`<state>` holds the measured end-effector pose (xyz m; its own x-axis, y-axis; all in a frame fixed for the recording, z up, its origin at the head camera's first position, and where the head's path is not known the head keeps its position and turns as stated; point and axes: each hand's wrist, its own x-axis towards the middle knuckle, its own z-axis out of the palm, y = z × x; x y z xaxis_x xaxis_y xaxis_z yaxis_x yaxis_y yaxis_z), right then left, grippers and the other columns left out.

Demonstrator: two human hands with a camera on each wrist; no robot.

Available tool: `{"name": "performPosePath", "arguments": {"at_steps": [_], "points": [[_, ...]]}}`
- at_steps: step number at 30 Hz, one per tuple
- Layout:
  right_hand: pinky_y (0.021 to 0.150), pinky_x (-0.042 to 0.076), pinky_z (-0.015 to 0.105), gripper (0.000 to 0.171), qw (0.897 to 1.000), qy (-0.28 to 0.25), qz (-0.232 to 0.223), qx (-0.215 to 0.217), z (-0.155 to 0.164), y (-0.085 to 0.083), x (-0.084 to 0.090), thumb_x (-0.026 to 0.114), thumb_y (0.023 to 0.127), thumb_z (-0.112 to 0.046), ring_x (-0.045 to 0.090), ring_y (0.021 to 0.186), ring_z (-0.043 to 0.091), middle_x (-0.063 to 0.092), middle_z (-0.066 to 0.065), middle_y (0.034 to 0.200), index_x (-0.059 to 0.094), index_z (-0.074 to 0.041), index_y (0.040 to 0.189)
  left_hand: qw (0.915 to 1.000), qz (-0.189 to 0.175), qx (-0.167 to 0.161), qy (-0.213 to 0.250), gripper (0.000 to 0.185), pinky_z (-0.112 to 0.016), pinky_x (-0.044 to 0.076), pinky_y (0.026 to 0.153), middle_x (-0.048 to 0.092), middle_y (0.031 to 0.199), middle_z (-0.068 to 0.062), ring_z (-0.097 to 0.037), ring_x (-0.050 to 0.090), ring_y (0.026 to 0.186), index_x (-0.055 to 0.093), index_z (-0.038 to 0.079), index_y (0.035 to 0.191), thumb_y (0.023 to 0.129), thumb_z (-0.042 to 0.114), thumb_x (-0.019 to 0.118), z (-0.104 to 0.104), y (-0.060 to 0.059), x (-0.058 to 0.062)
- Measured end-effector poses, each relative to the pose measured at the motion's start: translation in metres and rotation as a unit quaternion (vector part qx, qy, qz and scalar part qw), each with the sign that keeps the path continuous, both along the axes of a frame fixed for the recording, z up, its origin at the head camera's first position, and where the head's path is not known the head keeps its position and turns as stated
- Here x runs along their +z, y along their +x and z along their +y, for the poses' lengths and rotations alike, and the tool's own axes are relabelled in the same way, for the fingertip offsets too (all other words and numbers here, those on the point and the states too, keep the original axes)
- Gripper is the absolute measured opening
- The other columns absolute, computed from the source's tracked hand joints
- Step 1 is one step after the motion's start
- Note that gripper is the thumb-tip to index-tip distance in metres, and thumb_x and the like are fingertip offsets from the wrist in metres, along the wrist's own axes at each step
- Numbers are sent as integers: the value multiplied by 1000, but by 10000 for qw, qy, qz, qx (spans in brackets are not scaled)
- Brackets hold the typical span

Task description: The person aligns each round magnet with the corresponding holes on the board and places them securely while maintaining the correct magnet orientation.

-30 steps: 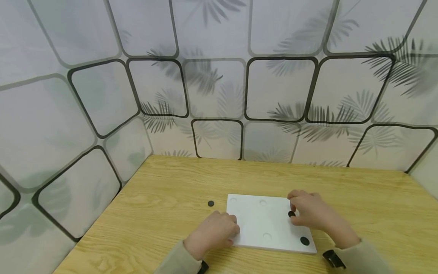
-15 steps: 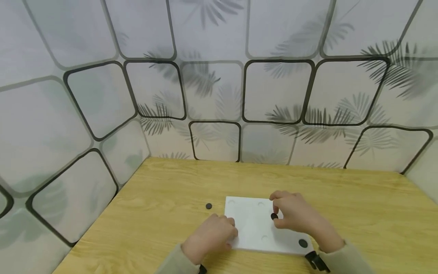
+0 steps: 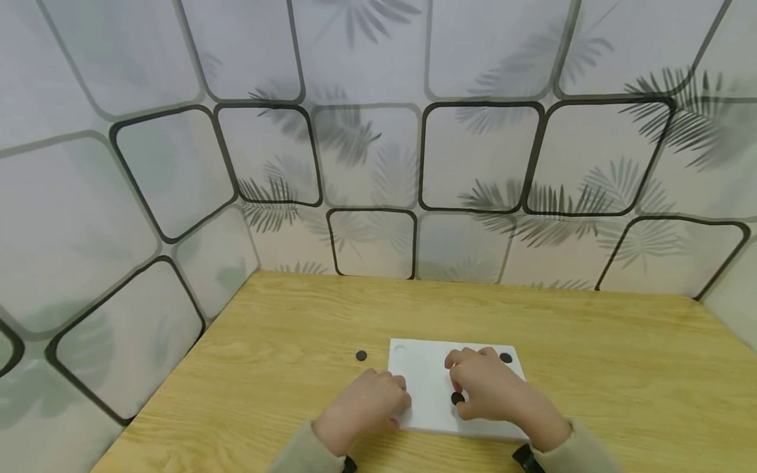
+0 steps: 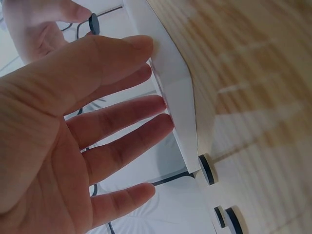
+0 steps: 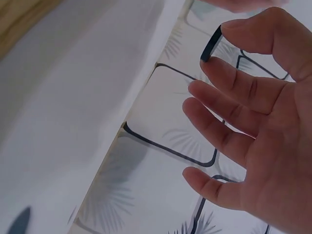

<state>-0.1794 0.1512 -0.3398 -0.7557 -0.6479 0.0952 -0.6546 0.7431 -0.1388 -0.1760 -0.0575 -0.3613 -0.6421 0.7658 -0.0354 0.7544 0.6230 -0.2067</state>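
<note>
A white rectangular board (image 3: 427,381) with shallow round recesses lies on the wooden table. My right hand (image 3: 487,384) pinches a small black disc (image 5: 211,44) between thumb and index finger, over the board; its other fingers are loosely extended. In the head view that disc (image 3: 458,399) appears above the board's near middle. Another black disc (image 3: 505,358) sits at the board's far right corner. My left hand (image 3: 363,404) rests at the board's left edge, and its fairly straight fingers (image 4: 131,131) touch the edge in the left wrist view. The board's near right corner is partly hidden.
A loose black disc (image 3: 361,355) lies on the table (image 3: 296,368) left of the board. The left wrist view shows several dark discs on the wood, one of them a disc (image 4: 207,169) near the board's corner. A patterned curtain (image 3: 378,157) stands behind the table.
My right hand has moved left, then toward the near side, carrying the pinched disc across the board. The far right disc has come into view. My left hand stays at the board's edge.
</note>
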Motion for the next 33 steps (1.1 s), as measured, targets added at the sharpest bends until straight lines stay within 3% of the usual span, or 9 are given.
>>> {"name": "performPosePath", "arguments": {"at_steps": [7,14,21,33], "points": [[63,35,38,21,9996,247,-136,57,-6,3,-5,69,59,-12,52,76,16,55,-2,90,50,-19,55,10000,9,5,22,16,-23,34,52,47,69,12,-5,44,59,66,27,77,65,32,75,-1,1,0],[56,29,31,26,9989,336,-325,23,-8,5,-13,71,57,-12,39,58,8,42,-12,71,46,-18,53,9999,-95,-16,115,16,-22,33,52,47,68,13,-5,43,59,65,27,76,65,31,76,0,1,-1],[56,31,30,28,9965,535,-633,-113,-11,5,-16,72,58,-13,37,57,7,40,-13,68,45,-18,53,9999,-68,10,103,16,-22,33,52,48,69,12,-5,43,59,66,27,78,65,31,75,0,1,0],[54,32,31,30,9957,717,-538,-217,-13,6,-17,75,58,-14,36,57,9,41,-11,70,46,-17,54,9999,-73,61,76,18,-23,33,53,48,70,13,-5,42,59,67,28,80,65,32,75,1,1,0]]}}
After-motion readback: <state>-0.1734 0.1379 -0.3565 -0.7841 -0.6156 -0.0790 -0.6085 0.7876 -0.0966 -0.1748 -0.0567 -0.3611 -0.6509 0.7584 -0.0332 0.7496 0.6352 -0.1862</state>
